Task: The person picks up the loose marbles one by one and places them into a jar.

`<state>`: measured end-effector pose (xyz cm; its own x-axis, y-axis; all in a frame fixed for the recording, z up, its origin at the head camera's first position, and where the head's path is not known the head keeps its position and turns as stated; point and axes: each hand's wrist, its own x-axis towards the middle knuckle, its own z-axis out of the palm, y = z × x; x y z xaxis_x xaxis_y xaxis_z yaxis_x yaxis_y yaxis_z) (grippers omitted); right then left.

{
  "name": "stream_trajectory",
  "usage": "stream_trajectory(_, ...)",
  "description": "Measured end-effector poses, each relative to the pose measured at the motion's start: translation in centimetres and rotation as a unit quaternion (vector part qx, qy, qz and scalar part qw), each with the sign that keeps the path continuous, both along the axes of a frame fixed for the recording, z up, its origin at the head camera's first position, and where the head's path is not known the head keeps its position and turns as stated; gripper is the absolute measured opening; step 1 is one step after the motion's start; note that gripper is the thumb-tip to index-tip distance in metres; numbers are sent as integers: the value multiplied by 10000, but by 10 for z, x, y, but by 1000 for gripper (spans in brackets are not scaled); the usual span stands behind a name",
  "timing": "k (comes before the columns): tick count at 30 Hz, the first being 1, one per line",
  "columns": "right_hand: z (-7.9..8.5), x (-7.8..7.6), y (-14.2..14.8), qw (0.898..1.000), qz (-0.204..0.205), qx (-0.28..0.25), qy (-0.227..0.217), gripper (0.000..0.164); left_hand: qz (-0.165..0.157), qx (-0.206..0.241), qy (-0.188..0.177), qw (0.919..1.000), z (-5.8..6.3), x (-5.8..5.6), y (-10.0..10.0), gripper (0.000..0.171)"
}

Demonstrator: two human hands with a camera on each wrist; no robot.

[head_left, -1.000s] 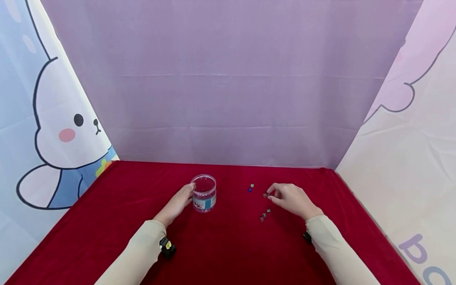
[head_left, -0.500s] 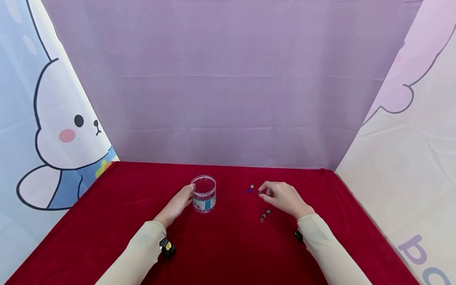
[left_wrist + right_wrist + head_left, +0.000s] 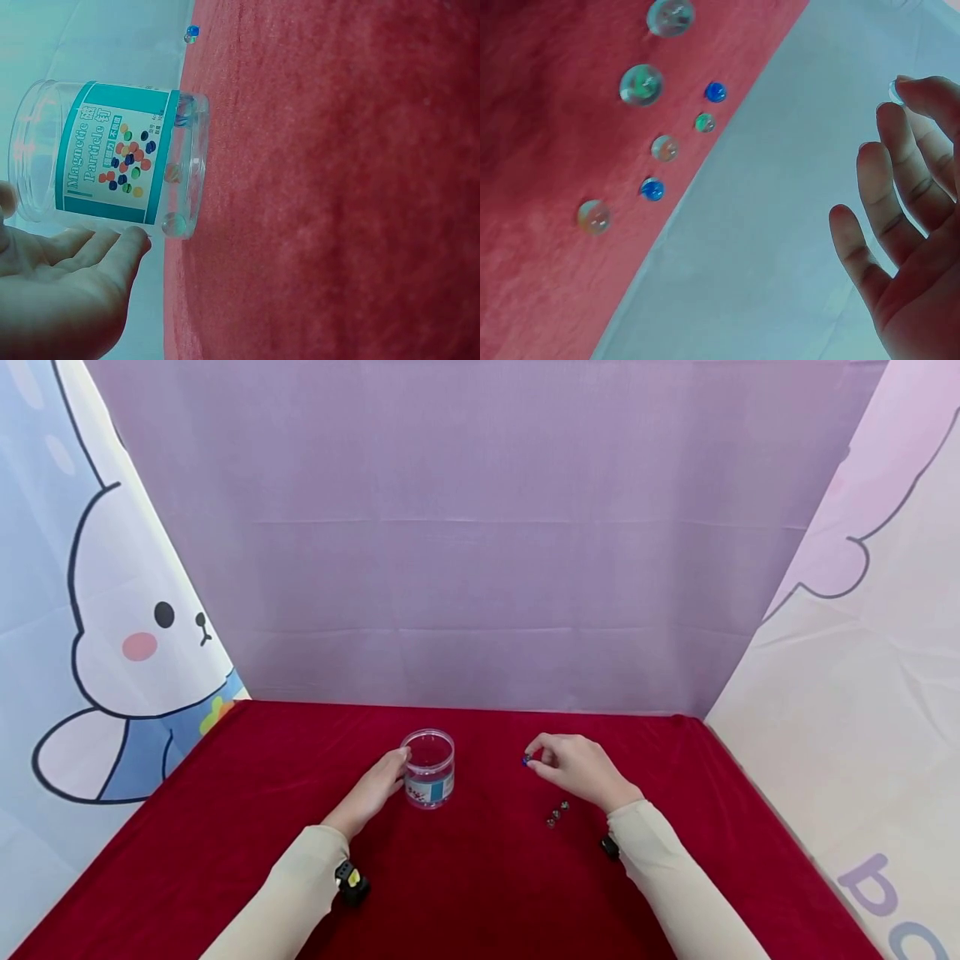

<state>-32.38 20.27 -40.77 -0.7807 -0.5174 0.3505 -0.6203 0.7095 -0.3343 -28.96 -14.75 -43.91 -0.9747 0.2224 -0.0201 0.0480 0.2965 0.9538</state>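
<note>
Head view: L hand (image 3: 371,787) held upright jar (image 3: 429,790) from its left; R hand (image 3: 581,770), the nearer one, had fingertips narrowed at blue marble (image 3: 527,761), rt. of jar; couldn't tell if gripped.

From my head, the farthest view looks forward and down over the red cloth (image 3: 480,877); it shares the plastic jar (image 3: 112,154) with my left-wrist view, turned sideways, close up. My tilted right-wrist view looks past my right hand (image 3: 922,202) toward marbles (image 3: 640,85).

Arms (image 3: 270,893) outstretched, left fingers (image 3: 126,256) extended, right fingers (image 3: 877,180) bent
</note>
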Motion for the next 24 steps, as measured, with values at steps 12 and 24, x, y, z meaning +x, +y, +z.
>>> stream_trajectory(12,6,-3,-18,9998,137,-15,164,14,-33,-7,5,10000,1,0,0,64)
stream_trajectory(24,12,-2,-35,9998,182,-99,27,18,-11,-77,7,10000,0,0,-1,64)
